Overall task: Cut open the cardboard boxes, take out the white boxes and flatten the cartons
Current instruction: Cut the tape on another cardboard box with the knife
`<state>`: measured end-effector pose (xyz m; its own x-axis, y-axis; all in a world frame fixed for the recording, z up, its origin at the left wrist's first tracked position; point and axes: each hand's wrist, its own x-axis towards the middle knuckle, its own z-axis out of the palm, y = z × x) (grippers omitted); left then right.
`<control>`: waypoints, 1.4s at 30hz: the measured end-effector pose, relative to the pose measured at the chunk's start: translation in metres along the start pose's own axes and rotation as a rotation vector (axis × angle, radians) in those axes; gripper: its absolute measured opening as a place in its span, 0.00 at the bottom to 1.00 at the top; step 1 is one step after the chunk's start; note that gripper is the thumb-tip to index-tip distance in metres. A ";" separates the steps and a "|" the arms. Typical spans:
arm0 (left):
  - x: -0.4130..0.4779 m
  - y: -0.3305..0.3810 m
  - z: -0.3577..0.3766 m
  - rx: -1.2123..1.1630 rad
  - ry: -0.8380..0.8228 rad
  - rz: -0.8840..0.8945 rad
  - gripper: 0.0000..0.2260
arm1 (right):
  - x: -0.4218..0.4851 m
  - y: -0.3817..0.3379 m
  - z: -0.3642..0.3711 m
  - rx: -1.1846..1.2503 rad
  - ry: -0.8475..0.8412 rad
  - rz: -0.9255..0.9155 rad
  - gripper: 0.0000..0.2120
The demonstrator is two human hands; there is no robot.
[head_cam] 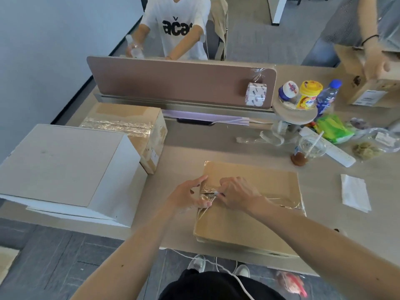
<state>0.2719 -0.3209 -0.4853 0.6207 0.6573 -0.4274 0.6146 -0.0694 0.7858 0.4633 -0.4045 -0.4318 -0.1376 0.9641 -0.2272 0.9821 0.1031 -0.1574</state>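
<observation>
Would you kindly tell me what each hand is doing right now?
Left hand: open, pressing on the cardboard box.
Right hand: gripping a small cutter.

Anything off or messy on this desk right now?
No spill or damage. Only oddities: crumpled clear tape scraps lie loose on the desk beside the drink cup, and the seam tape on the carton is wrinkled and lifted where the right hand holds the cutter.

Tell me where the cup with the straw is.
In the head view, the plastic cup stands on the right of the desk, beyond the taped cardboard box, beside the white power strip.
</observation>
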 end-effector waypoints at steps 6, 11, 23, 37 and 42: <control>0.002 0.010 -0.006 0.240 0.013 0.044 0.44 | -0.005 0.004 0.002 0.008 0.003 0.075 0.15; 0.009 0.015 -0.009 0.485 -0.008 0.081 0.43 | -0.011 0.008 0.004 0.028 0.025 0.104 0.14; 0.011 0.050 -0.009 0.817 -0.169 0.076 0.34 | -0.025 0.031 0.021 0.046 0.086 0.102 0.12; 0.019 0.074 0.024 0.898 -0.068 0.122 0.48 | -0.052 0.053 0.022 0.010 0.097 0.091 0.15; 0.025 0.078 0.037 0.838 -0.106 0.125 0.49 | -0.059 0.062 0.023 0.006 0.108 0.101 0.14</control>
<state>0.3537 -0.3375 -0.4511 0.7245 0.5372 -0.4318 0.6699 -0.6962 0.2578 0.5293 -0.4609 -0.4505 -0.0234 0.9903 -0.1373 0.9895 0.0033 -0.1448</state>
